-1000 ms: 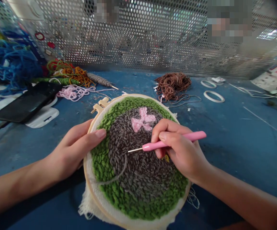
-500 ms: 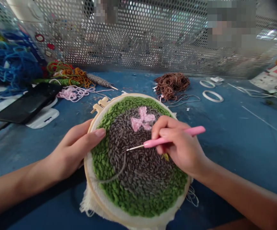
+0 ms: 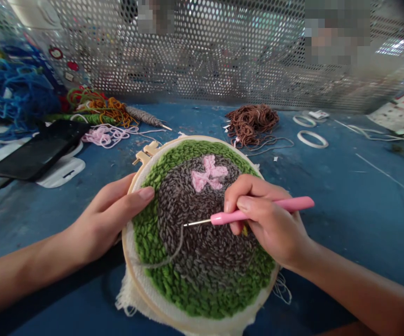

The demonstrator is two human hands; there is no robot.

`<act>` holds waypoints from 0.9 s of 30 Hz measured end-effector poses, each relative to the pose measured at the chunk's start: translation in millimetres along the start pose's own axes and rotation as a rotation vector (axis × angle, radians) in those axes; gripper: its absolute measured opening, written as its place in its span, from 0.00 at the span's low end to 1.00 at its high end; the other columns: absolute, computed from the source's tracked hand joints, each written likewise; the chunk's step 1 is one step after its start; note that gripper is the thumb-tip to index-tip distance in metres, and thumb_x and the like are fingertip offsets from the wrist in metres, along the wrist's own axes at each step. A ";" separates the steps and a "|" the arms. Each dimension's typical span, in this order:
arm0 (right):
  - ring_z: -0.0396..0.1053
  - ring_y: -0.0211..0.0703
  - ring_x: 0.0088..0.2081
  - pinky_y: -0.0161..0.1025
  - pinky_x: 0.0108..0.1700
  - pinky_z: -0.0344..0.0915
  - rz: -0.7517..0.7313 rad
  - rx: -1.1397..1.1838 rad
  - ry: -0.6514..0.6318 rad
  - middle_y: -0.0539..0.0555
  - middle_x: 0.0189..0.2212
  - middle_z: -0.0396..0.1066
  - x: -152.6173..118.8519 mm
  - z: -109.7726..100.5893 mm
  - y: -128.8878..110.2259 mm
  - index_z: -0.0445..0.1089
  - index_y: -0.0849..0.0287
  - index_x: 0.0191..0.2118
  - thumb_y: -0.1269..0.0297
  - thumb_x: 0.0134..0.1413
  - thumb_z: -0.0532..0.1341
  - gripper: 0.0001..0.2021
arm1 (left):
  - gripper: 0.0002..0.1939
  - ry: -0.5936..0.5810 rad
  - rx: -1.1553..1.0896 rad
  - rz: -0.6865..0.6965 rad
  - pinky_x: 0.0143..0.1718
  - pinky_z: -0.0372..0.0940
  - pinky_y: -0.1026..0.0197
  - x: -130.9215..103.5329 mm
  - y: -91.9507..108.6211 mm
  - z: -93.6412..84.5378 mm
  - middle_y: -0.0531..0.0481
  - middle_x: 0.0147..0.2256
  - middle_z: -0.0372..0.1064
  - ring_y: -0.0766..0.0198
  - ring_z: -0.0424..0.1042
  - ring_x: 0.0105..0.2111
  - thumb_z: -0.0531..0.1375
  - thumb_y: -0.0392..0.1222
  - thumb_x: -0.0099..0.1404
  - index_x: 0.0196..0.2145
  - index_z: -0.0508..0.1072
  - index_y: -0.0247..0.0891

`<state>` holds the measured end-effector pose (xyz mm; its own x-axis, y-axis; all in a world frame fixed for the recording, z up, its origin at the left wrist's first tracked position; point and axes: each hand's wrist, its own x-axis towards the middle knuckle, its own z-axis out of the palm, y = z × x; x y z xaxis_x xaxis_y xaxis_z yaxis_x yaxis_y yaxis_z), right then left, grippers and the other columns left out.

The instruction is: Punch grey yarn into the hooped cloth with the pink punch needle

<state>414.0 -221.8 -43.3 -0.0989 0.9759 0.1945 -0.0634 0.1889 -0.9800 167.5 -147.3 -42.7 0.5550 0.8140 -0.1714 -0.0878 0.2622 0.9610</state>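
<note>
A round wooden hoop (image 3: 126,254) holds cloth covered in green and dark grey yarn stitches, tilted toward me. My left hand (image 3: 114,212) grips its left rim, thumb on the green stitches, other fingers hidden behind. My right hand (image 3: 263,212) is closed around a pink-handled hook (image 3: 228,217) over the right part of the hoop. The hook's metal tip points left and meets the end of a loose grey strand (image 3: 179,245) on the grey stitches. Above it lies a pink yarn flower (image 3: 209,174). A bit of yellow shows under my right hand.
On the blue table (image 3: 345,210) lie a black phone (image 3: 39,149), pink yarn (image 3: 106,135), brown yarn (image 3: 251,122), a grey yarn bundle (image 3: 144,116), blue yarn (image 3: 16,95) and white rings (image 3: 312,139). A perforated metal screen (image 3: 205,56) stands behind.
My right hand and the hook have moved slightly right and down. The hook's tip sits a little lower on the grey stitches. My left hand keeps its hold on the rim.
</note>
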 end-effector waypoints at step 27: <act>0.66 0.34 0.24 0.31 0.27 0.61 -0.029 -0.382 -0.179 0.46 0.21 0.69 14.6 21.1 -2.5 0.69 0.58 0.30 0.70 0.58 0.58 0.06 | 0.13 0.020 -0.003 -0.037 0.20 0.72 0.67 -1.5 3.9 3.6 0.56 0.23 0.75 0.64 0.74 0.20 0.72 0.50 0.56 0.37 0.80 0.43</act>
<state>391.8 -210.3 -37.0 -0.2753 0.9417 0.1934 0.3010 0.2755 -0.9130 169.4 -149.4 -37.9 0.5412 0.8140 -0.2112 -0.0701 0.2939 0.9533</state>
